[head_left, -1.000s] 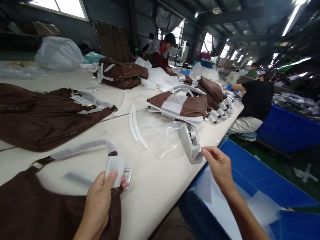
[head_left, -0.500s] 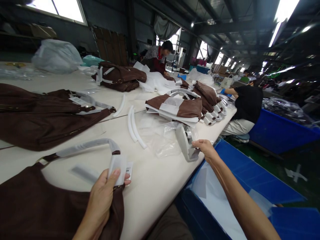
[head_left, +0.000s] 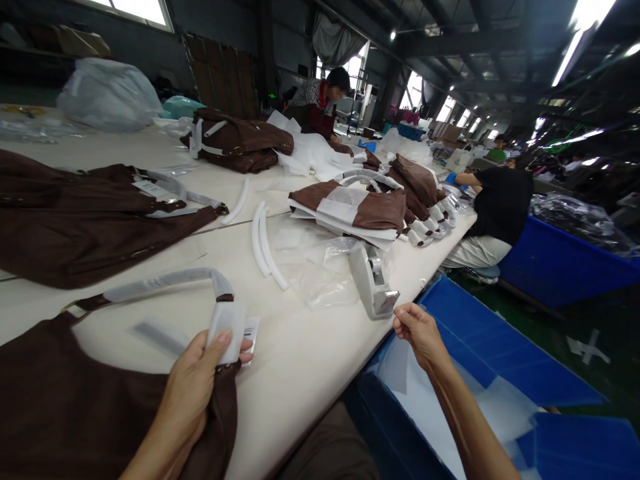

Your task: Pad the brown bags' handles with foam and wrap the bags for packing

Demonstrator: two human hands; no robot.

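My left hand [head_left: 200,373] is closed round the base of a dark brown handbag's strap, where a white paper wrap [head_left: 227,327] covers it. The handbag [head_left: 70,400] lies at the lower left, its strap [head_left: 160,283] arching up in pale wrapping. A white printed tag [head_left: 250,333] pokes out behind my fingers. On the right, my right hand [head_left: 417,330] is in a pinch just off the cutting end of a grey tape dispenser [head_left: 367,287]. Whatever is between its fingertips is too small to make out. The dispenser stands near the table's edge.
Curved white foam strips [head_left: 260,247] and clear plastic bags [head_left: 325,280] lie on the table [head_left: 295,347]. More brown bags [head_left: 350,207] sit further back. A blue bin [head_left: 480,327] with white sheets stands below the edge at right. Two people [head_left: 503,200] work beyond.
My right hand has pulled away from the tape dispenser's end, toward me and slightly right. My left hand keeps its hold on the wrapped strap. The view has shifted slightly.
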